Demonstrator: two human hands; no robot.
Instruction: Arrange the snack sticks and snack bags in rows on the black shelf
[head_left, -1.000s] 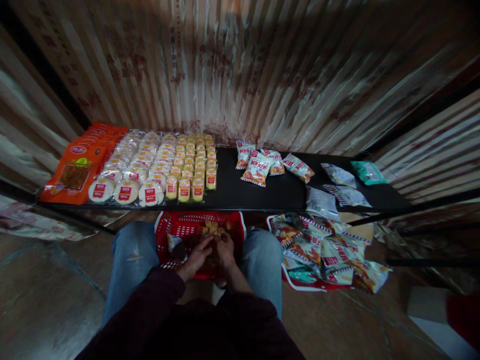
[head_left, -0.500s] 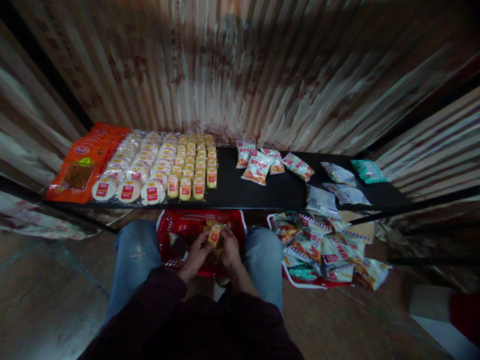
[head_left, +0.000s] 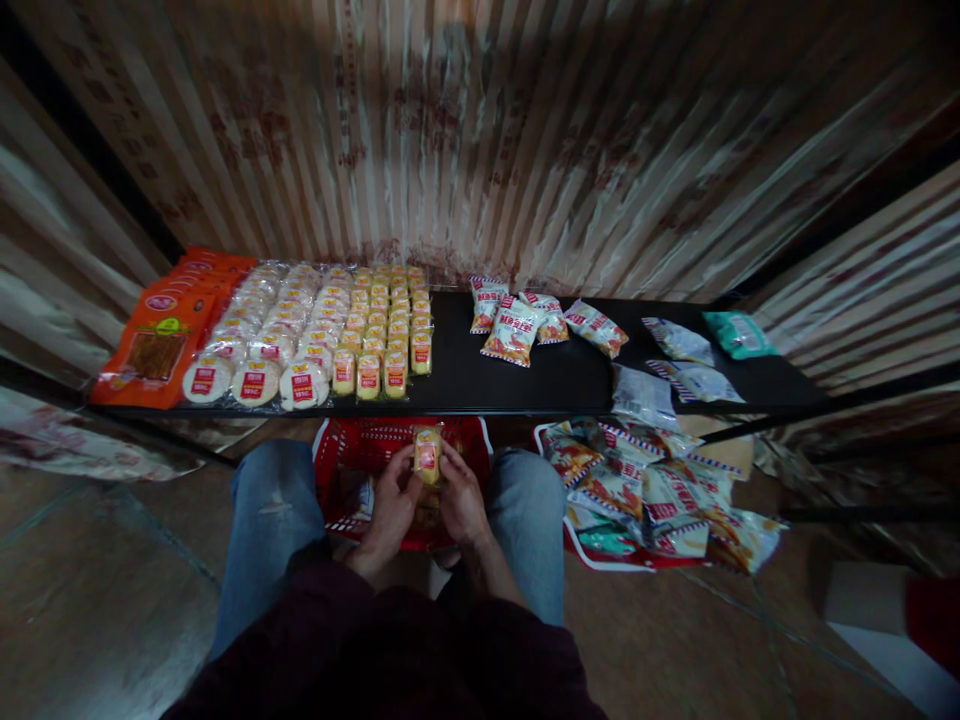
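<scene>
My left hand (head_left: 393, 505) and my right hand (head_left: 460, 494) are closed together on a small yellow snack packet (head_left: 427, 454) with a red label, held upright over a red plastic basket (head_left: 352, 448) between my knees. More packets lie dimly inside the basket. On the black shelf (head_left: 525, 385) ahead, rows of the same yellow packets (head_left: 386, 335) lie beside rows of round white cakes (head_left: 270, 335).
Orange flat packets (head_left: 161, 330) fill the shelf's left end. Red-and-white snack bags (head_left: 517, 325) and pale bags (head_left: 675, 365) lie to the right. A second red basket (head_left: 592, 550) heaped with bags stands by my right knee. A corrugated wall rises behind.
My hands came up out of the red basket, lifting one yellow packet from among the others to just above its rim.
</scene>
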